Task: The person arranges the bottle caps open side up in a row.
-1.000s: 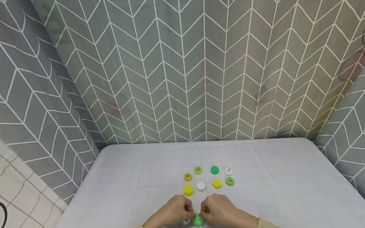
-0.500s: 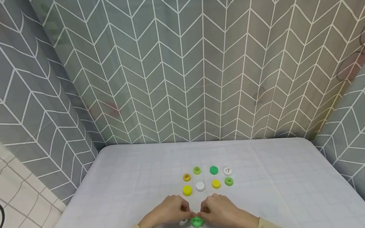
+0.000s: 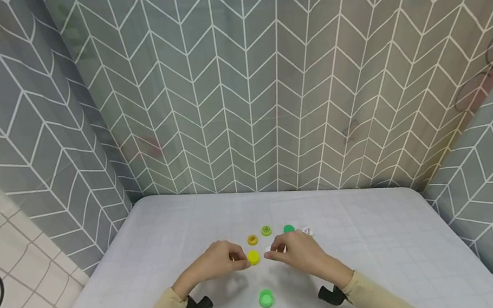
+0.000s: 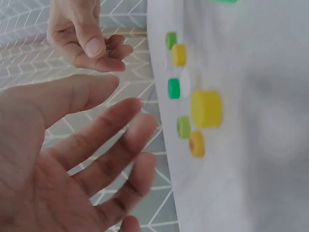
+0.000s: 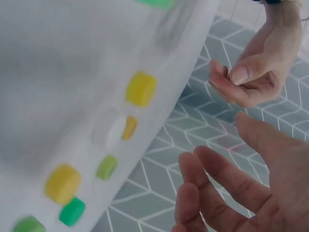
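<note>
My left hand hovers left of a yellow bottle cap, its fingers relaxed and holding nothing. The right hand is above the right part of the caps, thumb and fingers apart, also holding nothing. It partly covers a white cap and a dark green cap. A second yellow cap and a light green cap appear in the right wrist view; in the head view the right hand hides them. Nearer me, a bright green cap lies alone on the table.
An orange cap, a lime-green cap and a white cap with a red mark lie in the back row. The table has a pale cloth, and a patterned grey curtain hangs behind it.
Both hands have left the bright green cap, moving forward and apart toward the other caps. Earlier a green peak stood up between the fingertips; now the cap sits flat.
</note>
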`<state>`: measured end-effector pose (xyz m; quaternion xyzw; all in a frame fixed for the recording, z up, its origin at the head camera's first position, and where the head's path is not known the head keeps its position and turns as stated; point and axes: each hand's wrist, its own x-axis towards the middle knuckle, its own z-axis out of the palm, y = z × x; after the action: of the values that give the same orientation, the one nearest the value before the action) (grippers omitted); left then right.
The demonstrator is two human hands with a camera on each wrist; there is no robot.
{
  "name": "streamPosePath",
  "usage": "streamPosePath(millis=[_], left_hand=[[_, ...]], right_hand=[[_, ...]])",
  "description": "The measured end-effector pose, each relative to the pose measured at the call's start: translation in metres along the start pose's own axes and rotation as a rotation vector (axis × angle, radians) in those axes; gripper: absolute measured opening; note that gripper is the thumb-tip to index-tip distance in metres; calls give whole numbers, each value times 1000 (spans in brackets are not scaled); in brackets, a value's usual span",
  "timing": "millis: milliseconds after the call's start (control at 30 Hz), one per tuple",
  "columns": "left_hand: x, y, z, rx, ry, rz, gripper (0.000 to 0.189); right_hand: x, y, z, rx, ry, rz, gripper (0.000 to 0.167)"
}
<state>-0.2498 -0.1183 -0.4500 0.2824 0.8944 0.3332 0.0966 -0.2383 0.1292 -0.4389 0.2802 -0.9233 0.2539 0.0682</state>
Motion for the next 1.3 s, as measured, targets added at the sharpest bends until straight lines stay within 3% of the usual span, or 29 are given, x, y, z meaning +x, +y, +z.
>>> streamPosePath(millis=[233,433,867,1300], left_hand=[[22,-6,-23,-56,116,-17,9],[36,-15,-26,-51,162,-30,19],[45,-35,-9,-54,132,-74,28],[48,-40,7,-60,83,-142,30]], right_hand=[[24,5,-10,-90,109,-31,30],[36,3,-8,-129,129,-27,38],[55,15,24,-61,-84,29,43],[60,18,42,-20,-144,-7,38]])
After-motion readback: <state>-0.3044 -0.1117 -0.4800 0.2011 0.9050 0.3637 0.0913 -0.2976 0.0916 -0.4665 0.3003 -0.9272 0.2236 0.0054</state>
